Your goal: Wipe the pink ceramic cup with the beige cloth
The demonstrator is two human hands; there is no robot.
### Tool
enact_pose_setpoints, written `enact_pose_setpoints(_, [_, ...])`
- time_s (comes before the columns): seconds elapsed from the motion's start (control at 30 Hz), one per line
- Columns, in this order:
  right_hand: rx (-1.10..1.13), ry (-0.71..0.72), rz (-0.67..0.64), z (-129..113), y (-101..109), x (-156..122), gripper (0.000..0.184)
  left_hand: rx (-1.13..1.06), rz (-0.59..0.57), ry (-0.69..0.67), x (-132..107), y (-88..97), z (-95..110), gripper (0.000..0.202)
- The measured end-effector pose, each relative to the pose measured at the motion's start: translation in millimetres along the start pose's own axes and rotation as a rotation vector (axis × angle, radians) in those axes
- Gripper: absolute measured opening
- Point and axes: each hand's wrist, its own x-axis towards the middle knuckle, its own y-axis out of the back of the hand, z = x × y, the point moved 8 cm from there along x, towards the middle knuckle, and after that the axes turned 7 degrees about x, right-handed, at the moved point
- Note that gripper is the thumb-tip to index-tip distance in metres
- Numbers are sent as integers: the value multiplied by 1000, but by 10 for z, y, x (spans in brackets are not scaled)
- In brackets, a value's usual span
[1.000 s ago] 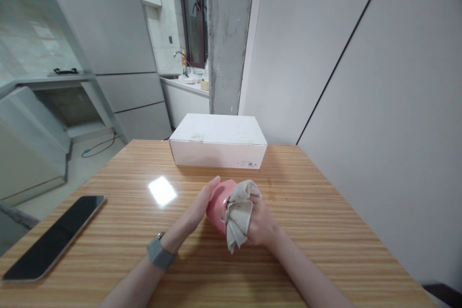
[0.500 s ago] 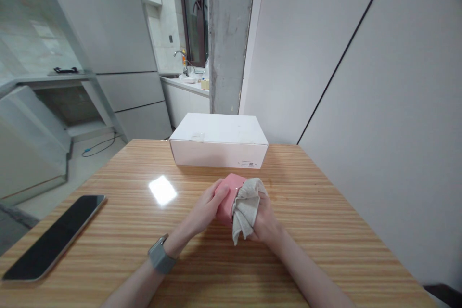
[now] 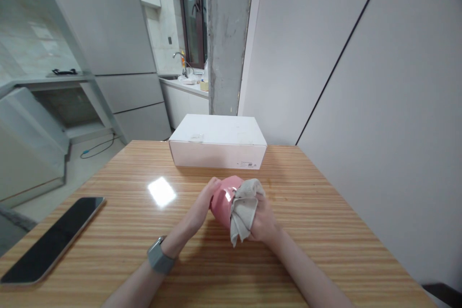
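A pink bowl [image 3: 223, 199] is held on its side just above the wooden table [image 3: 119, 231], near the middle. My left hand [image 3: 199, 209] cups its left side, fingers curled over the rim. My right hand [image 3: 263, 221] grips a crumpled beige cloth [image 3: 243, 209] and presses it against the right side of the bowl. A grey watch [image 3: 158, 254] sits on my left wrist.
A closed white cardboard box [image 3: 218, 140] stands at the table's far edge, just behind the hands. A black phone [image 3: 52, 240] lies flat near the left edge. A white wall runs along the right. A fridge [image 3: 108, 33] and a kitchen counter lie beyond.
The bowl has been turned in my hands: half a second ago my left fingers lay over its top, now they hold its left rim. The cloth has shifted slightly on the bowl.
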Motion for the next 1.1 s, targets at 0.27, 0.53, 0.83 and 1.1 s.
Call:
enact_pose_setpoints(0.27, [71, 15, -26, -63, -82, -6, 24, 231, -76, -121, -17, -63, 193, 38])
enact_pose_setpoints(0.53, [25, -26, 20, 10, 2, -18, 23, 285, -31, -177, -42, -77, 194, 40])
enact_pose_setpoints(0.83, [60, -236, 15, 257, 62, -127, 21, 3, -157, -130, -119, -216, 173, 37])
enact_pose_setpoints(1.1, [44, 36, -65, 36, -33, -99, 17, -87, -62, 62, -32, -94, -21, 40])
